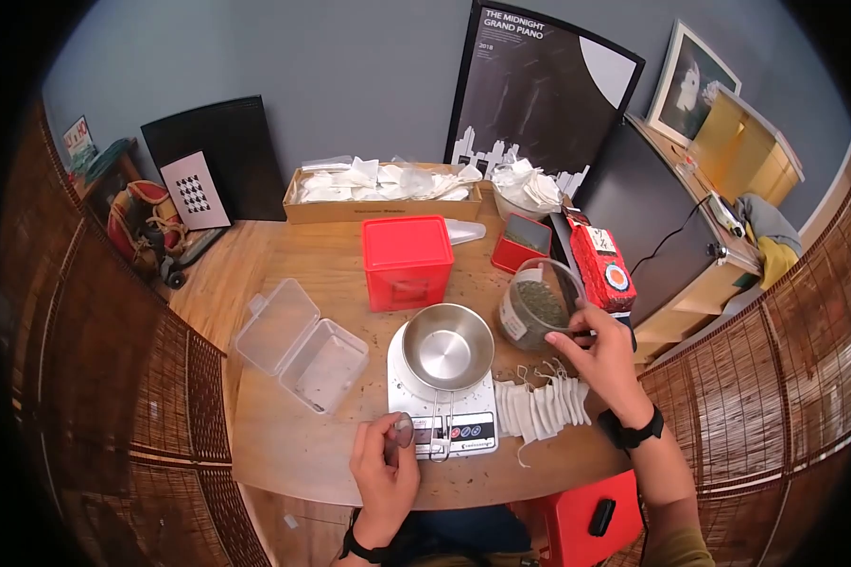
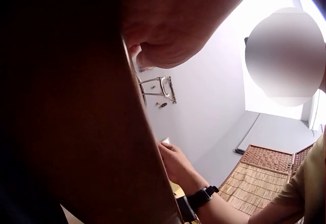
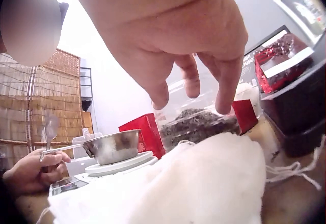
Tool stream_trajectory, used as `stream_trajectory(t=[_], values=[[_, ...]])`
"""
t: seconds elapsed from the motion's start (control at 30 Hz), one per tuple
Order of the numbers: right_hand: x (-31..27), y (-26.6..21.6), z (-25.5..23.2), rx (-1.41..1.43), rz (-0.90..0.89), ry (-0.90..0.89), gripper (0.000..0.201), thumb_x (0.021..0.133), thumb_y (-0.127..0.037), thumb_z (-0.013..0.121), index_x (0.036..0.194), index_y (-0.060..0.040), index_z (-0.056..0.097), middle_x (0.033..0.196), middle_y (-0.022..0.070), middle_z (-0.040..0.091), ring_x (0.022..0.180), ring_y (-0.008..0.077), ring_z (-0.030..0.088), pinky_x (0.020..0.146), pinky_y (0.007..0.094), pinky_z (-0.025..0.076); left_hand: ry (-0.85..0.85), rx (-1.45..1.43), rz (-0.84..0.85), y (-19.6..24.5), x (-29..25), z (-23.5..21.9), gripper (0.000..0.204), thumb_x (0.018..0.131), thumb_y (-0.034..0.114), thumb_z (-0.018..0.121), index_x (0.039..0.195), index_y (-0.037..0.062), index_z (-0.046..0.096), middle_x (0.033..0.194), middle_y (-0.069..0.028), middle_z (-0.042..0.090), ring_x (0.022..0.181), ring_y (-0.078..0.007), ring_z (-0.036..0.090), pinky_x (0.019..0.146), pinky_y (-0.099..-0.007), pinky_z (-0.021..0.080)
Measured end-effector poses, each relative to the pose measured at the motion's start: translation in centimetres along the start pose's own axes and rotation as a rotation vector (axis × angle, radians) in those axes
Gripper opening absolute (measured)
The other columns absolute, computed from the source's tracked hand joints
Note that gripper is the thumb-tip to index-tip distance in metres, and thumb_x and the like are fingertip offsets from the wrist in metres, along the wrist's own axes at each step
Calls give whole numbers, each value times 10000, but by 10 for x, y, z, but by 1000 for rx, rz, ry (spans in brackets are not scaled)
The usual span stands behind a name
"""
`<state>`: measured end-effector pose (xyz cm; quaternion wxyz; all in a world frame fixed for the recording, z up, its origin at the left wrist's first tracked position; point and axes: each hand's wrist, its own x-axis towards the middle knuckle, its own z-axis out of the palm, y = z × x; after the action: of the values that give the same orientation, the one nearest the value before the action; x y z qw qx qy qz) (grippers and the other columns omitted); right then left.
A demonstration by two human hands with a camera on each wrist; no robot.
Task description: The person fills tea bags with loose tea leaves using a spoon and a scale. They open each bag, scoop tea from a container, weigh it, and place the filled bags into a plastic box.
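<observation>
My right hand grips the rim of a clear round tub of dried green leaves, thumb in front and fingers at the far side. In the right wrist view its fingers reach down onto the tub of dark leaves. My left hand holds a spoon with its bowl up, close to the front of a white kitchen scale. On the scale sits a steel pan, its wire handle toward me. In the left wrist view the tabletop edge hides most of the work.
Small white drawstring bags lie right of the scale. An open plastic box stands left. Behind are a red canister, a small red tin, a red packet and a cardboard box of white bags.
</observation>
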<state>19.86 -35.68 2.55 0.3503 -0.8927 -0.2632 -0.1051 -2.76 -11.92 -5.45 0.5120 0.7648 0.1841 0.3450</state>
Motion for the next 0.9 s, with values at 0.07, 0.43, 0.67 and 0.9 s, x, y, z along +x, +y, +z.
stream_trajectory(t=[0.07, 0.43, 0.67, 0.9], values=[[-5, -10, -9, -74, -15, 109, 445, 824, -253, 964, 885, 15, 614, 907, 149, 728, 769, 213, 725, 655, 316, 594, -21, 1, -12, 1, -1, 0, 204, 985, -16, 726, 1188, -14, 704, 904, -75, 565, 626, -98, 465, 538, -258, 362], [-8, -13, -34, -29, -67, 192, 462, 790, -273, 982, 879, -6, 616, 859, 98, 686, 711, 227, 652, 640, 346, 539, -56, 1, 106, -3, -2, -5, 243, 989, 31, 746, 1224, -18, 708, 881, -103, 599, 655, -158, 557, 564, -272, 432], [2, -21, -32, -176, -259, 176, 544, 737, -337, 1013, 883, -16, 599, 921, 138, 686, 862, 305, 716, 733, 381, 564, -192, -30, 141, 6, -8, -9, 499, 823, 6, 865, 1302, 19, 728, 921, -79, 689, 602, -162, 551, 561, -280, 453], [10, -49, -32, -143, -459, 0, 605, 670, -305, 1041, 890, -20, 554, 1197, 278, 730, 1228, 450, 705, 899, 450, 587, -224, -43, 275, -1, -7, -7, 587, 748, 95, 959, 1284, 8, 739, 982, -110, 736, 632, -154, 605, 550, -267, 477]])
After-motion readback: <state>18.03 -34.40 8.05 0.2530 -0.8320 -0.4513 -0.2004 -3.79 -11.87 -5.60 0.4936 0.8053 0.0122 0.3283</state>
